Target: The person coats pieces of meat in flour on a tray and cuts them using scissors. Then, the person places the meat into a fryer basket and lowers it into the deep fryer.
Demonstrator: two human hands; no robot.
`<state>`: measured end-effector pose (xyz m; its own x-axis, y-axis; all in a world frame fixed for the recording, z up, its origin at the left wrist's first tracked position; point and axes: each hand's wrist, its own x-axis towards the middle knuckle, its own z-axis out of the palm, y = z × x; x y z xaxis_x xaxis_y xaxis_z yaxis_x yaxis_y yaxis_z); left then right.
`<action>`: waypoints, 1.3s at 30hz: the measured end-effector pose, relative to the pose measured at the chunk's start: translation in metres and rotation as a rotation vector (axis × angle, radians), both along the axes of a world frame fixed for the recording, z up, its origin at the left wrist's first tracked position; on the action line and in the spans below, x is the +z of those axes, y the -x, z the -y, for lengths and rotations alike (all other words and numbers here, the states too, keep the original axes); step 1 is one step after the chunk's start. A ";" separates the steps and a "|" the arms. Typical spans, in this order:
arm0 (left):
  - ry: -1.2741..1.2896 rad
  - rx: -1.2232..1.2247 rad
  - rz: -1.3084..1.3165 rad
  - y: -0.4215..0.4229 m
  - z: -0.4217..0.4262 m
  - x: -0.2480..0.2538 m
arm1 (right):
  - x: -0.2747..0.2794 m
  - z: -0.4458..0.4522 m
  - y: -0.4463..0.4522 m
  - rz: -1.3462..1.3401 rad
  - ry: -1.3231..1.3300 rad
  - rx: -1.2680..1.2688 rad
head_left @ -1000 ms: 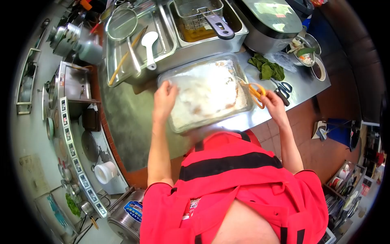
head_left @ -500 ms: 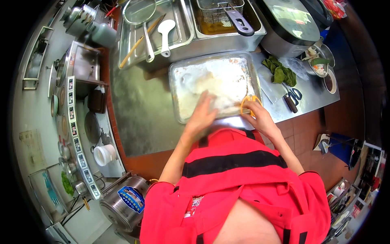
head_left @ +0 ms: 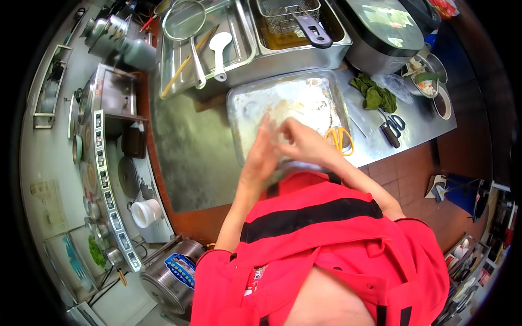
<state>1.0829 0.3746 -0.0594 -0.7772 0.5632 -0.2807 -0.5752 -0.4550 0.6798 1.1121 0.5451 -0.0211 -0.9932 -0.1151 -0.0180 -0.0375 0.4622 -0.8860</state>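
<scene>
Over a metal tray (head_left: 232, 127) whose inside looks whitish and smeared, my two hands are close together. My left hand (head_left: 262, 151) points up the tray with its fingers pressed together, blurred at the tips. Beside it, my right hand (head_left: 300, 142) has its fingers curled in a pinch toward the left one. Whatever lies between them is hidden or too pale to make out. Scissors with yellow-orange handles (head_left: 349, 142) rest at the tray's lower right corner, and neither hand touches them.
Behind the tray stand a steel pan with a strainer (head_left: 185, 20) and a white rice paddle (head_left: 219, 54), a fryer basket (head_left: 288, 16) and a rice cooker (head_left: 380, 32). To the right lie a green cloth (head_left: 375, 93), dark-handled scissors (head_left: 392, 130) and bowls (head_left: 427, 84).
My right hand has let go of the yellow-orange scissors and moved left to meet my left hand. My left hand has shifted slightly left. The scissors stay at the tray's corner.
</scene>
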 end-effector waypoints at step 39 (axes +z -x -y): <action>0.235 0.015 0.034 0.059 -0.029 -0.021 | -0.031 0.027 0.006 -0.124 0.267 0.051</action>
